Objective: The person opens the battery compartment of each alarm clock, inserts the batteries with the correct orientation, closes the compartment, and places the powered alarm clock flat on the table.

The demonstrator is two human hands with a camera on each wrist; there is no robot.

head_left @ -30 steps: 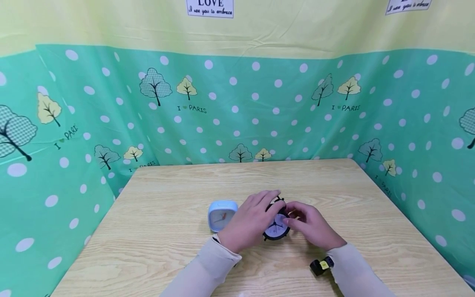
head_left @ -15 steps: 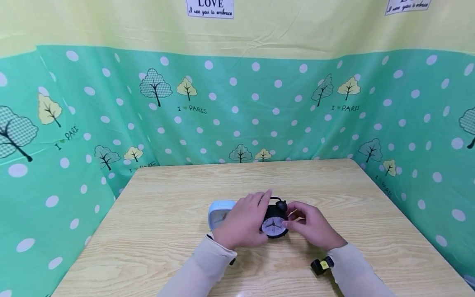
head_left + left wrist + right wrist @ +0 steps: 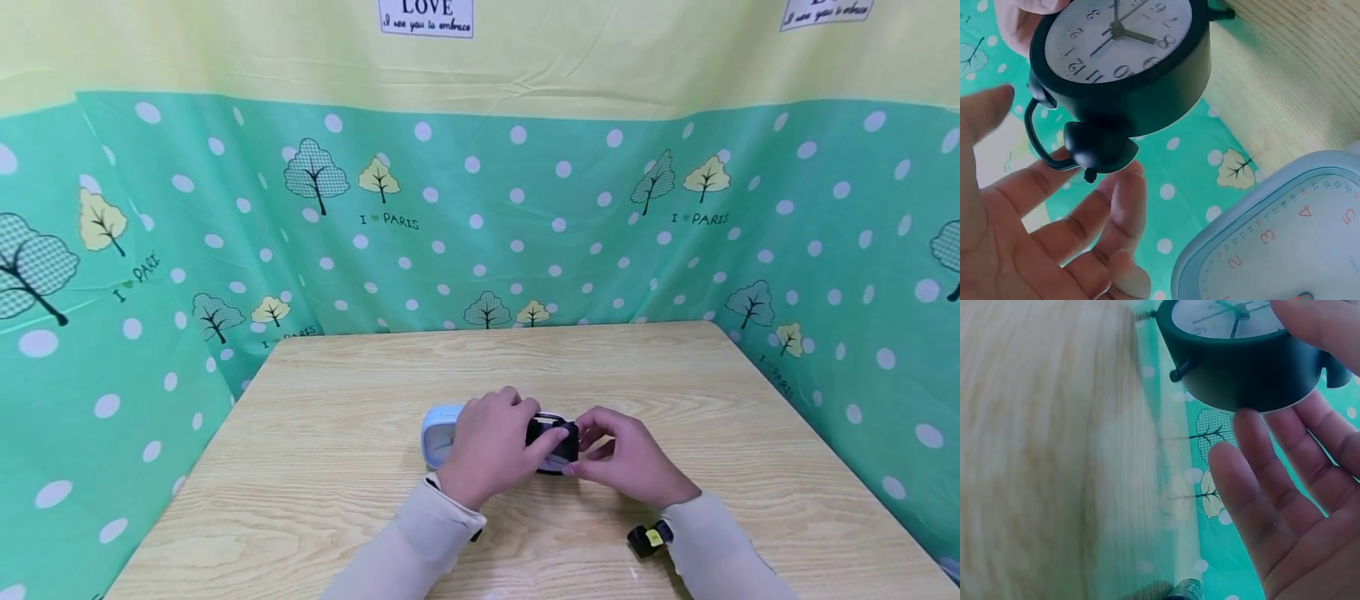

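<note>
A black twin-bell alarm clock (image 3: 567, 446) is pinched in my right hand (image 3: 628, 460). In the right wrist view, the thumb lies over the edge of the clock's white face while the fingers reach behind the black case (image 3: 1241, 375). My left hand (image 3: 491, 450) is at the clock's bell side. The left wrist view shows its fingers loosely spread around a black bell (image 3: 1100, 147), the thumb standing apart; whether the fingertips touch the bell is unclear. Partly hidden behind the left hand, a light-blue square alarm clock (image 3: 437, 440) stands on the table.
The wooden table (image 3: 360, 367) has a polka-dot curtain (image 3: 517, 200) behind and along both sides. A small black device with a yellow label (image 3: 648, 539) sits at the right wrist.
The black clock has tilted, so its face shows less in the head view. The left hand first drew off leftward, then its thumb came back over the clock. The right hand stays nearly in place.
</note>
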